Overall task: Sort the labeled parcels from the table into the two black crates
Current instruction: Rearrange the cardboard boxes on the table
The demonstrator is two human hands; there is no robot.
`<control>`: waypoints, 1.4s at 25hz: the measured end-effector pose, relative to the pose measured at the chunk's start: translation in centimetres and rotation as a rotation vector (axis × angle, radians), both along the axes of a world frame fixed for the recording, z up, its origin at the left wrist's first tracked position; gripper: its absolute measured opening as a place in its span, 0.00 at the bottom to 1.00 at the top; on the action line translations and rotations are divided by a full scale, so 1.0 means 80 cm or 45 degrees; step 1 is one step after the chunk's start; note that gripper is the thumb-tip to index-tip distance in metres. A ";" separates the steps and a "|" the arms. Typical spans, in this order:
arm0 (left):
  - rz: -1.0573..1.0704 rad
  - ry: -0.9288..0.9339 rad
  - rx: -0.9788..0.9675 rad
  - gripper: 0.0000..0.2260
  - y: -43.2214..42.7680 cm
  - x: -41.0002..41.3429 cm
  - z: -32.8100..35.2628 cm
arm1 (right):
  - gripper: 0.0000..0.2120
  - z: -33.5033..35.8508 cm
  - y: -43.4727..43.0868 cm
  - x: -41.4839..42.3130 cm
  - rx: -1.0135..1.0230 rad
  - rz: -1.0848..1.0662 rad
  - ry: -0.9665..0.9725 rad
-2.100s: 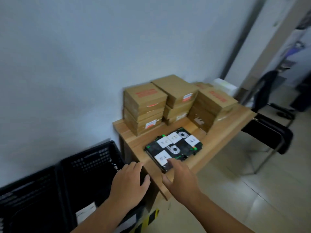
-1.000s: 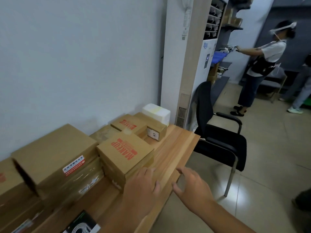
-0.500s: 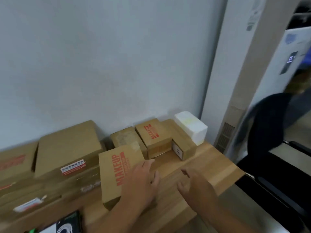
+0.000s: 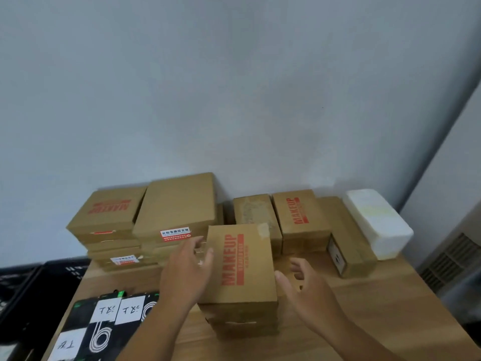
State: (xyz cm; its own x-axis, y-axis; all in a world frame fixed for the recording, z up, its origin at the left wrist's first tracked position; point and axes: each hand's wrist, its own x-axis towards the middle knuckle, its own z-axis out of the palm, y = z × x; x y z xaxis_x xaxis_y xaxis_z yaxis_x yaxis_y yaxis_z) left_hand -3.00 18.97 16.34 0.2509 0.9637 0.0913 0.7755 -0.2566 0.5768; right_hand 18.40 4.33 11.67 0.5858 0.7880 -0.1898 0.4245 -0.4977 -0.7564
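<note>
Two hands flank the box [image 4: 242,264] at lower centre on the table [image 4: 377,308], its length running up-frame: left hand [image 4: 186,272] flat against its left edge, right hand [image 4: 307,287] loosely spread, seemingly just clear.

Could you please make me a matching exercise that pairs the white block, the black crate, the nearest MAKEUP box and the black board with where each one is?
Things:
1. white block
2. crate
3. nearest MAKEUP box
4. black board

Places:
A. between the left hand and the right hand
B. at the far right end of the table
C. off the table, beside its left end
D. on the table's near left corner

Pairs: 1-B; 2-C; 3-A; 4-D
</note>
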 end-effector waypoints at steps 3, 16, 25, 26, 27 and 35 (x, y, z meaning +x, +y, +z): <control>0.013 -0.042 -0.176 0.25 0.018 -0.012 -0.031 | 0.41 -0.002 0.037 -0.005 -0.034 0.064 0.097; 0.117 -0.719 -1.094 0.22 0.016 0.000 -0.088 | 0.39 -0.031 0.061 -0.010 -0.080 0.158 0.521; 0.160 -0.819 -1.058 0.26 0.001 0.010 -0.050 | 0.27 0.002 0.073 -0.002 -0.046 0.138 0.691; 0.169 -0.825 -1.024 0.24 0.001 0.016 -0.035 | 0.23 0.017 0.074 0.006 -0.036 0.154 0.684; 0.171 -0.810 -1.007 0.21 0.002 0.023 -0.018 | 0.21 0.035 0.077 0.017 -0.034 0.175 0.686; -0.002 -0.903 -0.990 0.21 0.004 0.067 0.075 | 0.27 0.155 0.080 0.094 0.079 0.326 0.666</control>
